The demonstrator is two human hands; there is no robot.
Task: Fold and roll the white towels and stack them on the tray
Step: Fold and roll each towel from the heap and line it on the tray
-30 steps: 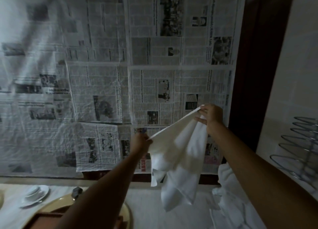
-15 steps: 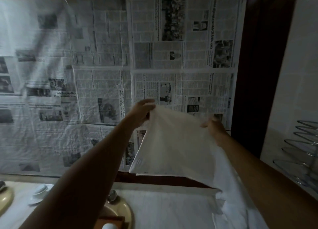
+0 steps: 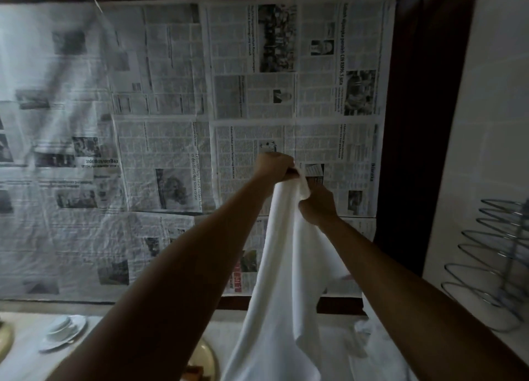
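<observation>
A white towel hangs lengthwise in the air in front of me, folded over, its lower end reaching down past the counter. My left hand grips its top end. Just below and to the right, my right hand grips the same top part, the two hands almost touching. A round gold-coloured tray shows partly at the bottom, behind my left forearm. More white towels lie heaped on the counter under my right arm.
Newspaper sheets cover the window behind the counter. A white cup and saucer sit at the left on the pale counter. A wire plate rack stands at the right by the tiled wall.
The towel was held spread wide between both hands. Now the hands have come together at its top and the towel hangs doubled in a narrow strip.
</observation>
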